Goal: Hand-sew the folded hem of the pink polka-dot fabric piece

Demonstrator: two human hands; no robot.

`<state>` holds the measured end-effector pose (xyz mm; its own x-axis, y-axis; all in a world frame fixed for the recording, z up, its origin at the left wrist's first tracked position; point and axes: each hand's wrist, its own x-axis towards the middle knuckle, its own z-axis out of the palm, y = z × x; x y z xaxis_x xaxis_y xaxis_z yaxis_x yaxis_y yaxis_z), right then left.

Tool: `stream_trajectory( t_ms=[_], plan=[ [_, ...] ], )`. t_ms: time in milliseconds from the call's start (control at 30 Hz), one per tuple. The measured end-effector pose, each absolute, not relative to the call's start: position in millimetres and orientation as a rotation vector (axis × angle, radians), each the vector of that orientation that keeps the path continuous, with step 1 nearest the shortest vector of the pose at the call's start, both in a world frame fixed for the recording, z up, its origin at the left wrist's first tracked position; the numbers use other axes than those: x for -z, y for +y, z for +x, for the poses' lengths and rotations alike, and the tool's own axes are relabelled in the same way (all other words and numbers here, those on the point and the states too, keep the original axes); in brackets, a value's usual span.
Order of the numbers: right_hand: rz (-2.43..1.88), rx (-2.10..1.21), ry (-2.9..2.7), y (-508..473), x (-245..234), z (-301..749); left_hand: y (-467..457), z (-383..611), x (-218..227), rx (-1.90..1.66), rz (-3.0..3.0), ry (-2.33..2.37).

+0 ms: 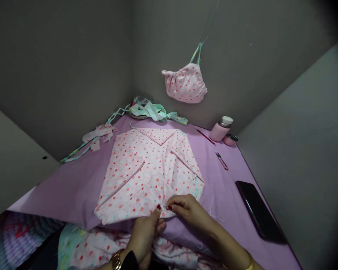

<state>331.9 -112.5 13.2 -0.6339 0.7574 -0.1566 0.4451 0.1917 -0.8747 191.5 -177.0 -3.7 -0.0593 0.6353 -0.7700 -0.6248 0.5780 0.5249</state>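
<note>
A pink garment (146, 180) with red dots and a few green spots lies spread flat, its upper edge folded down in a triangle. At its near edge my left hand (145, 232) grips the cloth, thumb on top and fingers underneath. Close to that thumb, my right hand (186, 208) is closed in a pinch just over the cloth. Whatever sits between its fingertips is too small to make out. Thin white thread (212, 212) lies loose to the right of the right hand.
A purple cloth (73, 183) covers the table. On the right are a phone (260, 212), thread snips (221, 161), a red pencil (205, 137) and a pink bottle (220, 131). Green fabric strips (152, 110) lie behind. A dotted pouch-shaped piece (186, 84) hangs at the wall.
</note>
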Motion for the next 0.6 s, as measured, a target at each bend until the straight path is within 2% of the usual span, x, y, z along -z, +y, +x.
stream_trajectory(
  t_ms=[267,467,600],
  plan=[
    [-1.139,-1.215,-2.381,-116.5,-14.1,330.0,-178.4,191.2,2.6,-1.035,-0.013,1.240],
    [-1.280,-0.885,-2.578,-127.1,-11.1,325.9,-178.9,191.6,1.9,-1.031,0.019,1.221],
    [-1.293,-0.820,-2.566,-132.5,-10.8,318.2,-179.5,192.0,4.3,-1.039,0.082,1.201]
  ],
)
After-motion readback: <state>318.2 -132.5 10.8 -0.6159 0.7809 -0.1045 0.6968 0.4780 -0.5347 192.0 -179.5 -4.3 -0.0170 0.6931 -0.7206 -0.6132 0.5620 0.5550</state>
